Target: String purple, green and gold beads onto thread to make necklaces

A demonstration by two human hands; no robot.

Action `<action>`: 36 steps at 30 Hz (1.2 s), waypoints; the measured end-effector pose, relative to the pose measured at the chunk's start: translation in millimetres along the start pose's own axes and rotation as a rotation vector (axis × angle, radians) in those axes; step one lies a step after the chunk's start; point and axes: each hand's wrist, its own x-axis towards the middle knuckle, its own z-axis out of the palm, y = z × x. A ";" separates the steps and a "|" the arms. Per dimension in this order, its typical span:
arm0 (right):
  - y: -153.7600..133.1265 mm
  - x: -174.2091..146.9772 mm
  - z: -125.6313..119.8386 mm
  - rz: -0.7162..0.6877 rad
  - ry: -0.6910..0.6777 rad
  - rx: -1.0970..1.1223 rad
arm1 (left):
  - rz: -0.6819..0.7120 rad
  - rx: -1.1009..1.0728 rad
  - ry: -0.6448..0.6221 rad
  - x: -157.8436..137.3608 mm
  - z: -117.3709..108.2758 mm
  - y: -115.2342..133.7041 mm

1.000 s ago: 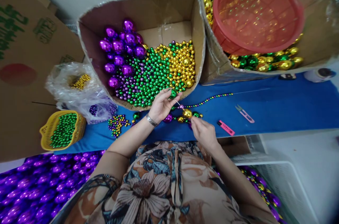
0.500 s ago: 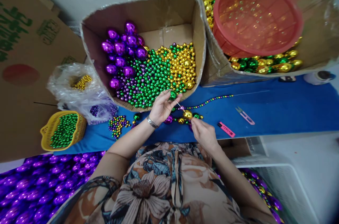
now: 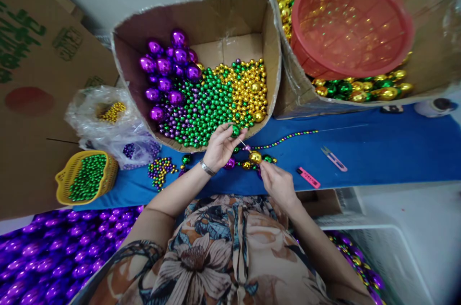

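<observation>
At the front edge of the bead box, my left hand (image 3: 220, 147) is closed on a large green bead (image 3: 234, 130) between thumb and fingers. A thin needle (image 3: 242, 141) runs from that hand down to a small light purple bead (image 3: 248, 148). Just below it, a large gold bead (image 3: 255, 157) sits at the fingertips of my right hand (image 3: 278, 181), which is pinched shut on it. Under and between my hands lies a string of beads in purple (image 3: 229, 163), gold and green, partly covered by the hands.
A cardboard box (image 3: 275, 74) of loose beads stands ahead. Beside it, a red basket (image 3: 406, 50) rests in another box. On the blue cloth (image 3: 389, 151) lie thread snips (image 3: 334, 159), a pink cutter (image 3: 308, 177) and a thin bead strand (image 3: 288, 139). A yellow basket (image 3: 62, 185) stands left.
Both hands keep almost the same place and grip. The whole view has shifted very slightly; no bead has visibly moved along the needle.
</observation>
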 end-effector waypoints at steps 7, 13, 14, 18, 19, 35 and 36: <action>-1.1 0.4 4.0 0.033 0.032 0.062 | 0.015 0.077 -0.038 -7.1 3.4 -5.8; -0.9 -0.8 3.2 0.125 0.019 0.288 | 0.101 0.254 -0.044 -10.6 2.3 -12.8; -0.9 -1.0 2.1 0.133 0.019 0.327 | 0.114 0.276 -0.042 -10.2 1.1 -13.8; -0.5 -1.1 4.2 0.260 0.029 0.529 | 0.166 0.342 -0.034 -7.9 -3.6 -19.0; -0.1 -0.8 7.2 0.319 0.046 0.617 | 0.169 0.348 -0.034 -7.5 -4.5 -20.4; 11.3 4.3 20.9 0.567 0.161 1.163 | 0.508 1.230 -0.211 86.1 12.1 17.5; 11.9 3.8 20.4 0.569 0.161 1.160 | 0.510 1.315 -0.212 96.8 13.6 15.3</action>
